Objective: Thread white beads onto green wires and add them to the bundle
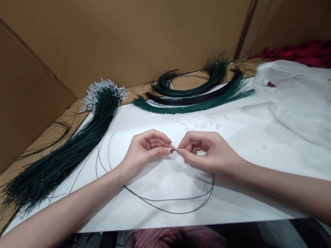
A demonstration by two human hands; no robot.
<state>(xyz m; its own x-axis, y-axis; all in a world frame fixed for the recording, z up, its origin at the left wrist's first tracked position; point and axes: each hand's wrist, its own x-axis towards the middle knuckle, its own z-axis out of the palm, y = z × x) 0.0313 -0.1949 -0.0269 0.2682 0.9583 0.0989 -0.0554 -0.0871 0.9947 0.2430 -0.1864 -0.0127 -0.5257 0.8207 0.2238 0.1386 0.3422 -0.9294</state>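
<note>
Just above the middle of the white board (244, 194), my two hands meet almost fingertip to fingertip. My left hand (147, 148) pinches a small white bead (168, 151) between thumb and fingers. Opposite it, my right hand (211, 148) is closed at the fingertips on a thin dark wire (174, 150), whose short end shows in the gap. Whether the wire passes through the bead is too small to tell. Long dark wire loops (177, 213) hang below both hands and curve past my left forearm. Loose white beads (194, 121) lie scattered just beyond my hands.
On the left lies a thick bundle of dark green wires (79, 149) with white beaded tips (103, 91). Curved bundles of green and black wires (193, 103) rest at the back. A clear plastic bag (305, 101) and red fabric (306, 54) occupy the right. Cardboard walls (132, 29) enclose the board.
</note>
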